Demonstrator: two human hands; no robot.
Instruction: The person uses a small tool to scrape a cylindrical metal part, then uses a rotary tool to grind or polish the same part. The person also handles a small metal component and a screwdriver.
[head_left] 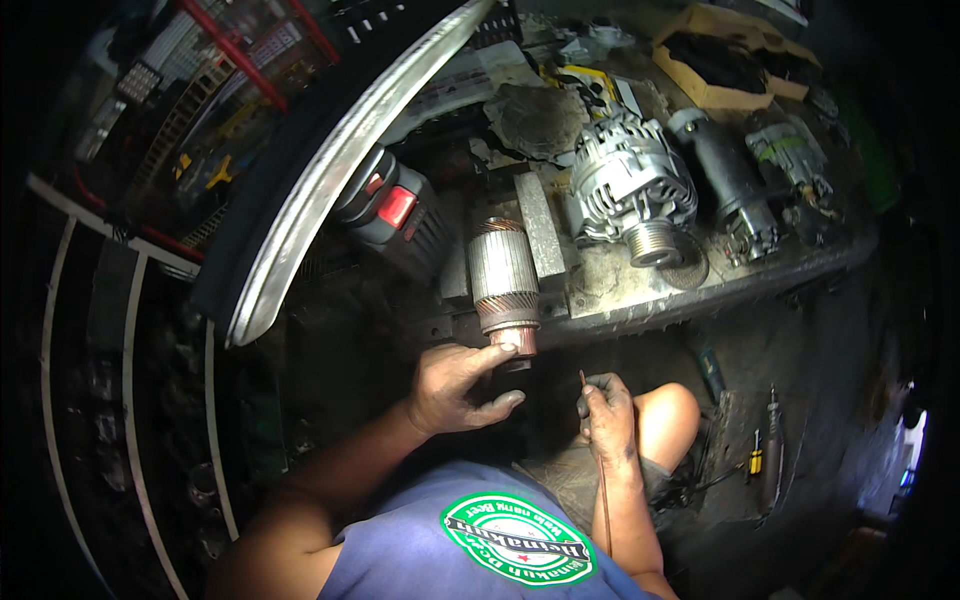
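In the head view, your left hand [458, 390] is held partly wide, with its thumb and pointing finger apart, and the finger touches the copper end of the round motor core [503, 270]. That core stands a bit tilted at the front of the bench [615, 295], next to a grey metal block [541, 225] on its right. Your right hand [608, 415] is closed around a thin copper-coloured rod [604, 502], near your knee [668, 420] and apart from the core. The writing you can read best is on your blue shirt [390, 555]: a round green and white badge [520, 540] with letters across a dark band and a small red star. Left of the core sits a black thing with a red part [398, 207]. To the right are a silver ribbed machine [632, 175] and a dark tube-shaped one [722, 165].
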